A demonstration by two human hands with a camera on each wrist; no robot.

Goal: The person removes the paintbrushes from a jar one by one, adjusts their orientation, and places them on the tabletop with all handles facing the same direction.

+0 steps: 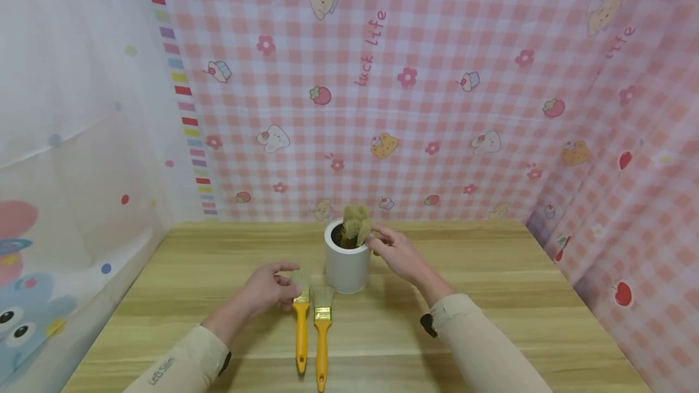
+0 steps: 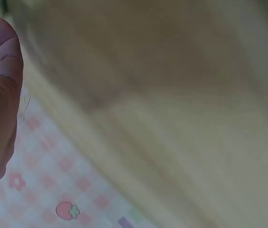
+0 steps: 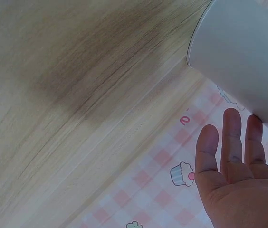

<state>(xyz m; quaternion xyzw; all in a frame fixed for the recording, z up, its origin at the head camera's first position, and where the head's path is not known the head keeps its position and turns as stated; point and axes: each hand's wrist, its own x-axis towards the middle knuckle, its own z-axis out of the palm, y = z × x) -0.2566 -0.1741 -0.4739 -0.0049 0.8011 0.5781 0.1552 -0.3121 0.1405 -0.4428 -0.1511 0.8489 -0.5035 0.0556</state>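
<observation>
A white cylindrical pot (image 1: pixel 347 272) stands upright on the table, with dark fill and a fuzzy, tan-green cactus-like plant (image 1: pixel 355 223) inside. At its right rim is my right hand (image 1: pixel 400 255), thumb and forefinger close to the plant; whether they touch it is hard to tell. The right wrist view shows three fairly straight fingers beside the pot (image 3: pixel 248 61). My left hand (image 1: pixel 267 288) is at the bristle end of a paintbrush (image 1: pixel 301 332) with a yellow handle, thumb and forefinger apart. A second yellow-handled paintbrush (image 1: pixel 322 338) lies just to its right.
The wood-grain table (image 1: pixel 480 308) carries the pot and both brushes. Behind it hangs a pink checked cloth (image 1: pixel 355 108), and further cloth covers the left and right sides. In the left wrist view, mostly blurred tabletop (image 2: pixel 172 118) appears.
</observation>
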